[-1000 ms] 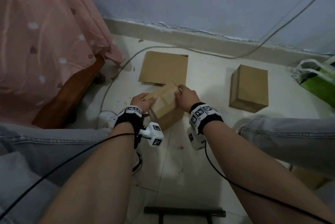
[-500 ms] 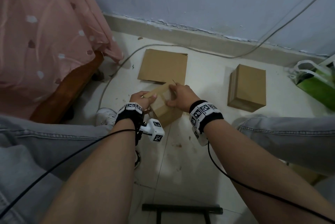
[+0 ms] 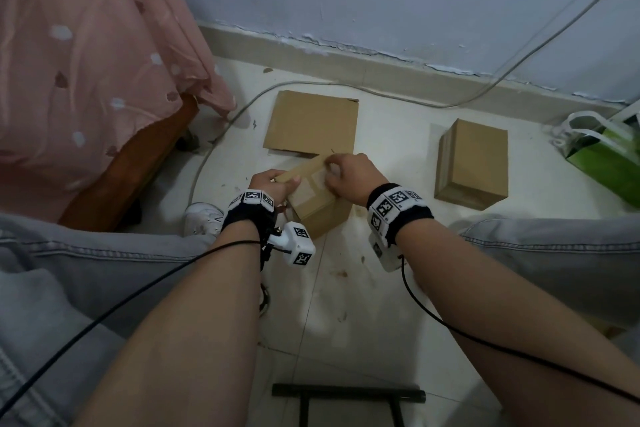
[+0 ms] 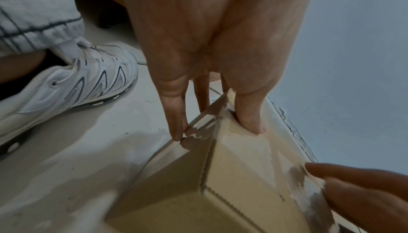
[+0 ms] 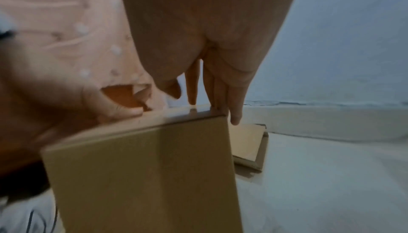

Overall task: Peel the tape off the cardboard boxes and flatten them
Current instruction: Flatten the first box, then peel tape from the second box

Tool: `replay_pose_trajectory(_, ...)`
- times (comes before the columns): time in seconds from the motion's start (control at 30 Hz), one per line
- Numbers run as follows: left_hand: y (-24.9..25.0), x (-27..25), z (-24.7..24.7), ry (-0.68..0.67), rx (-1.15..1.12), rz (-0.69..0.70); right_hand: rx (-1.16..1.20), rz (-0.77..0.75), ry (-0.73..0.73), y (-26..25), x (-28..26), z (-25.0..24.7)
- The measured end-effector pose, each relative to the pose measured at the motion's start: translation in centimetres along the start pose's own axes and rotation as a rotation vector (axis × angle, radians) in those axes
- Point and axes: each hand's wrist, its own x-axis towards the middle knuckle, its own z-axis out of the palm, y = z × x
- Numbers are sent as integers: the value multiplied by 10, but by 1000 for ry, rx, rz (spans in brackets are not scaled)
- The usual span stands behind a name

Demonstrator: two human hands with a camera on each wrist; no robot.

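A small brown cardboard box [image 3: 317, 210] is held tilted just above the floor between my knees. My left hand [image 3: 287, 181] grips its left corner, thumb on top [image 4: 251, 125] and fingers [image 4: 176, 128] down the side. Clear tape [image 4: 293, 172], partly whitened and lifted, runs over the top face. My right hand [image 3: 330, 170] lies over the far top edge; its fairly straight fingertips [image 5: 217, 105] touch the taped edge and the thumb stands clear of it. A flattened box [image 3: 311, 122] lies on the floor behind. A closed box [image 3: 471, 163] stands to the right.
A pink spotted cloth [image 3: 86, 63] hangs over a wooden bed frame [image 3: 131, 163] on the left. A grey cable [image 3: 221, 136] curves across the tiled floor. A green bag [image 3: 606, 156] sits far right. My white shoe [image 4: 66, 83] is beside the box, a black bar [image 3: 346, 395] near me.
My right hand slid from the box's right end up onto its top far edge. The box turned a little in my left hand's grip.
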Motion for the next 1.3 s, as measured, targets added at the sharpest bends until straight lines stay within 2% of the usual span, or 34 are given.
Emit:
replay_pose_trajectory(0.13,-1,2,1,-5,-26,-11,-47,-27,-88,-1,0,0)
replay_pose_trajectory(0.3,-2,3,0,-1,-41,-10,-76,-24,4,-1,1,13)
replay_pose_trajectory(0.47,-3,4,0,-8,-49,1,-248,-205,1,-16,-5,12)
replay_pose_trajectory(0.63,-5,4,1,-1,-57,10,-369,-264,35,-22,-16,11)
replay_pose_trajectory(0.77,-6,4,1,-15,-70,19,-357,-206,96,-20,-15,14)
replay_pose_trajectory(0.97,-5,3,0,-40,-83,23,-108,-8,147,-15,-1,20)
replay_pose_trajectory(1.03,-5,2,1,-38,-83,28,-67,-9,156,-16,1,17)
replay_pose_trajectory(1.13,-5,3,2,-26,-90,24,-135,-89,264,-14,0,5)
replay_pose_trajectory(1.2,-5,3,2,-26,-91,27,-208,-148,201,-12,2,-2)
replay_pose_trajectory(1.3,-5,2,2,-28,-85,26,-173,-133,-54,-10,7,-2)
